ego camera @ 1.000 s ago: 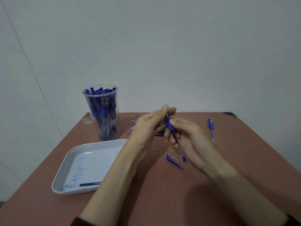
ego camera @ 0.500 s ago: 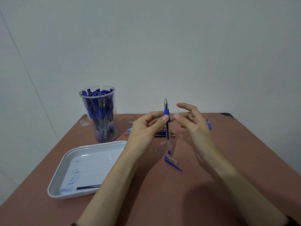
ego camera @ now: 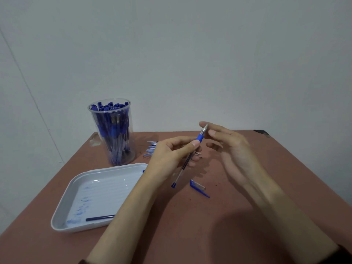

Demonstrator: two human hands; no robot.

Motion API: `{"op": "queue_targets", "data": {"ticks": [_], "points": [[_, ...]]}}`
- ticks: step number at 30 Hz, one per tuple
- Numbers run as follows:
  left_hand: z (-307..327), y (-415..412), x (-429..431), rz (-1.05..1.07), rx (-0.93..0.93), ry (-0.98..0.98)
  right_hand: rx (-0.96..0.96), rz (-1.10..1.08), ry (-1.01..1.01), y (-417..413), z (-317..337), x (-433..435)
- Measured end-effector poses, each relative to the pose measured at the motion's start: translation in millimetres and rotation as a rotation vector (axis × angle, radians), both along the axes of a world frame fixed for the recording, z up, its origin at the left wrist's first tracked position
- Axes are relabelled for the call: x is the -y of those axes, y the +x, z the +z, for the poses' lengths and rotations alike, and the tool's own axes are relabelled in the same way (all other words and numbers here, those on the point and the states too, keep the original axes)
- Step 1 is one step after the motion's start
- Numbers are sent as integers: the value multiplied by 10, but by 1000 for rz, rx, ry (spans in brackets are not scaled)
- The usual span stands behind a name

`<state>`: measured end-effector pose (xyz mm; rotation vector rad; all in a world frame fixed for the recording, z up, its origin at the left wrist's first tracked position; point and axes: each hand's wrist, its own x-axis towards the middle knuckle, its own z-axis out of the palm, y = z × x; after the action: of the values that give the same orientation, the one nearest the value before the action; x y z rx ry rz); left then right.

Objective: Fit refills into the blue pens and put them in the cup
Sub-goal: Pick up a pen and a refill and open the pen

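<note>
— Now, item one: blue pen (ego camera: pixel 182 168)?
— We log it tilted above the table (ego camera: pixel 247 216), left hand (ego camera: pixel 167 157) pinching its grip, right hand (ego camera: pixel 232 149) pinching the metal tip (cup (ego camera: pixel 112 134) far left).

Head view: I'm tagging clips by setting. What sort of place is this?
Probably a makeshift pen-assembly station in a bare room: a brown table against a blank wall, a clear cup packed with blue pens, and a white tray holding one refill, while the left hand holds a pen.
</note>
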<state>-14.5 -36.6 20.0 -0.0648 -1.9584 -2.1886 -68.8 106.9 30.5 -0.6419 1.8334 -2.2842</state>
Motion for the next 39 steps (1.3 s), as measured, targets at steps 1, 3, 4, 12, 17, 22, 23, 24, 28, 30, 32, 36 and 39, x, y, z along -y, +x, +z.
{"op": "queue_targets", "data": {"ticks": [1,3,4,12,17,22,23,24,28,30,32,36,39], "points": [[3,7,0,-7,3,0,4,-5,-3,0,6,-2],[10,22,-9,-24,7,-1,15,-37,9,0,-2,7],[15,29,-18,-32,8,-5,20,-48,19,3,-9,10],[38,49,-42,-41,27,-30,52,-65,46,-3,-25,9],[38,46,-52,-37,47,-7,103,46,19,3,-23,0],[33,50,-56,-54,58,-22,110,24,48,-10,-47,18],[33,51,-57,-51,57,-12,125,54,20,-9,-41,14],[31,50,-55,-48,57,-1,132,66,1,-7,-38,9],[27,50,-58,-61,67,-10,128,-24,35,-16,-58,23],[32,53,-57,-53,70,-6,143,46,-3,-11,-50,16],[34,54,-60,-51,69,2,154,70,-32,-4,-33,13],[24,61,-93,-80,87,11,163,-14,-42,-13,-46,37],[45,57,-88,-77,83,139,186,102,-87,12,-40,38]]}}
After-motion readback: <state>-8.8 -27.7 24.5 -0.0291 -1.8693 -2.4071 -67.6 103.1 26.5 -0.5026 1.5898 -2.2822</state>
